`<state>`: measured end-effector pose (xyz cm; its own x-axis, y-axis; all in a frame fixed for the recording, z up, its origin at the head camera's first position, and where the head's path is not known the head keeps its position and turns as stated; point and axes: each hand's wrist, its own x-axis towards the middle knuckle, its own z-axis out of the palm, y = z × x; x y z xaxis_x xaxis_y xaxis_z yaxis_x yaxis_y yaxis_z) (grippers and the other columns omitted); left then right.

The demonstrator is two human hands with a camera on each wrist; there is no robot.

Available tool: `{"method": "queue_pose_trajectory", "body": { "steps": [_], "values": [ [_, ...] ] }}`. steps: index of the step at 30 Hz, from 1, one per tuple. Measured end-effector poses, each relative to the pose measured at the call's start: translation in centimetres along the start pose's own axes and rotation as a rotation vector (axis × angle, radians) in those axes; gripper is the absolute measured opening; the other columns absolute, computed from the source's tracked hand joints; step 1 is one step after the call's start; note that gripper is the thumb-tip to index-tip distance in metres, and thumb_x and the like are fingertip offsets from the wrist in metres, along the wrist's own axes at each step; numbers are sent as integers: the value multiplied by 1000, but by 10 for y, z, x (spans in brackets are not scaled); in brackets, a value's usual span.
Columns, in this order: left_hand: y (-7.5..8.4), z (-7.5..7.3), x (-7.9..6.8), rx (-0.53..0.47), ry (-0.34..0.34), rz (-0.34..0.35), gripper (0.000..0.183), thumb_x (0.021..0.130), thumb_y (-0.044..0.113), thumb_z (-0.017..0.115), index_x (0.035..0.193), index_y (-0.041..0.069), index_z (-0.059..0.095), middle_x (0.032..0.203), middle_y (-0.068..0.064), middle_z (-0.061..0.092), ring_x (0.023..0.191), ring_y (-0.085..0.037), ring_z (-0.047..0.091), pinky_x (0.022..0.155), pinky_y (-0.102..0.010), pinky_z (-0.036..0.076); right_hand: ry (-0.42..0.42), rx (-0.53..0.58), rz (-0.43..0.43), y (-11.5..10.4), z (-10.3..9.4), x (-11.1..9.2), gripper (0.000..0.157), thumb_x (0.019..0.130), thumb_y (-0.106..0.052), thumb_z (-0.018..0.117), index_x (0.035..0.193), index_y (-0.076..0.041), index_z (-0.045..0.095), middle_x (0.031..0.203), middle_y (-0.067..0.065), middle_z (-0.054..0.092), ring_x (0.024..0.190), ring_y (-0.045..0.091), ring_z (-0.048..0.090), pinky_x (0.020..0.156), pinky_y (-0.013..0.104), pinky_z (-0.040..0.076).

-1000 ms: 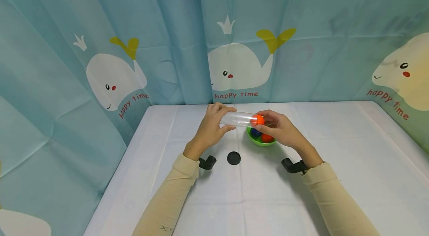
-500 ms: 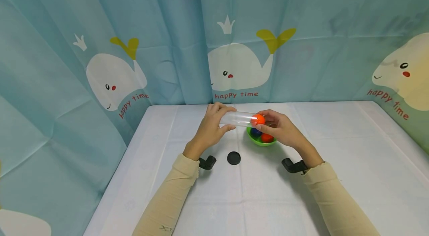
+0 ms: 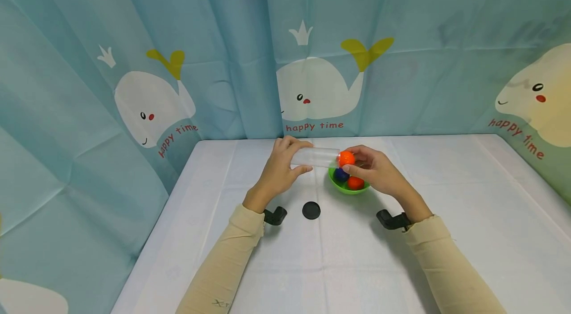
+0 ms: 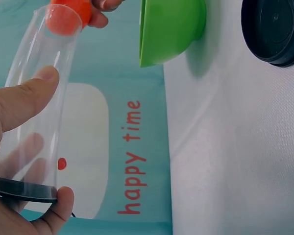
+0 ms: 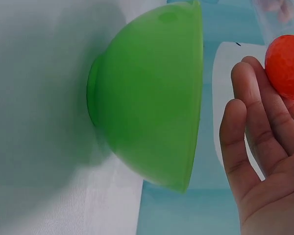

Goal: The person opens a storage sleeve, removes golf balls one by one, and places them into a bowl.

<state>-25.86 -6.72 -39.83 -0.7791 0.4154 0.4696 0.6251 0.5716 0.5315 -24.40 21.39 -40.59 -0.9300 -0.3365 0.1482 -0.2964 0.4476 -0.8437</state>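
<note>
My left hand (image 3: 277, 171) grips a clear plastic tube (image 3: 315, 157) lying nearly level above the table. The left wrist view shows a black cap (image 4: 24, 190) on the tube's near end, with the thumb along its side. At the open end, my right hand (image 3: 376, 171) pinches an orange ball (image 3: 346, 158) between thumb and fingers; in the left wrist view, the ball overlaps the tube's rim. Just below the right hand stands a green bowl (image 5: 147, 98). Inside it lie a dark blue ball (image 3: 341, 175) and a red-orange ball (image 3: 356, 183).
A round black lid (image 3: 311, 210) lies on the white tablecloth (image 3: 308, 264), in front of the bowl. Behind the table hangs a blue curtain (image 3: 241, 81) printed with whales. Each wrist wears a black camera mount (image 3: 391, 220).
The orange ball has shifted slightly right with the right hand and now shows beyond the tube's mouth, where before it sat within. The tube has moved slightly left with the left hand.
</note>
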Motion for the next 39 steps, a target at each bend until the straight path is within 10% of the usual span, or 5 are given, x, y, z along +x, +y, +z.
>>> {"method": "queue_pose_trajectory", "body": {
  "steps": [17, 26, 39],
  "values": [
    [-6, 0, -1, -34, -10, -105, 56, 89, 34, 81, 139, 22, 61, 128, -9, 61, 109, -21, 57, 90, -42, 51, 167, -217, 10, 17, -10, -1, 39, 93, -27, 77, 126, -8, 65, 110, 12, 72, 99, 25, 63, 82, 24, 51],
    [-6, 0, 0, -48, -23, -135, 59, 86, 36, 83, 138, 19, 61, 128, -9, 68, 114, -22, 64, 101, -47, 51, 169, -269, -7, 30, -12, 1, 42, 92, -24, 78, 124, 0, 66, 124, 19, 64, 113, 38, 54, 93, 50, 48],
    [-9, 2, 0, -114, -20, -190, 57, 93, 35, 76, 141, 14, 54, 130, -9, 69, 122, -24, 66, 107, -47, 50, 129, -251, 45, 39, -13, 0, 46, 93, -25, 77, 128, 1, 64, 129, 20, 60, 117, 38, 54, 95, 48, 48]
  ]
}}
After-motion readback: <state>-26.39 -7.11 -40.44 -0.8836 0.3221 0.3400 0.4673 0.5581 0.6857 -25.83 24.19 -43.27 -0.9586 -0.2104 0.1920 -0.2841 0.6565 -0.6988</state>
